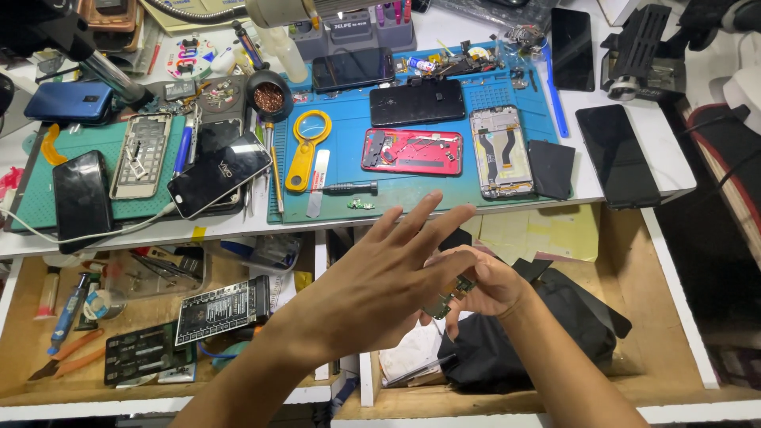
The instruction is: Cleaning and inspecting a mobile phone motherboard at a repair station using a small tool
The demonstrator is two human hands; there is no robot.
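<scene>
While we look down from the head camera, we see both hands held over an open wooden drawer (674,317) in front of the worktop (634,170). The right hand (487,285) has its fingers (453,317) curled and closed around a small green circuit board (448,299), which sits between the thumb and the fingertips, above a black cloth (547,333) lying in the drawer. The left hand (380,281) is open and flat, its fingers (424,222) spread and stretched forward; it holds nothing and lies partly over the right hand, touching or almost touching it, we cannot tell which.

On the worktop, well apart from the hands, a blue mat (357,107) carries an opened red phone (412,150), a black phone back (417,101) behind it, and a phone frame with a yellow flat cable (499,152) to the right. A yellow magnifying glass (306,149) lies to the left of the red phone, and a small black screwdriver (349,188) lies near the front edge of the mat. Further left, on a green mat (32,198), a black phone (219,173) rests tilted. A dark phone screen (618,156) lies near the right edge of the worktop. In the left drawer (24,301) we see a black board with many small sockets (222,311) and a blue tool (70,311).
</scene>
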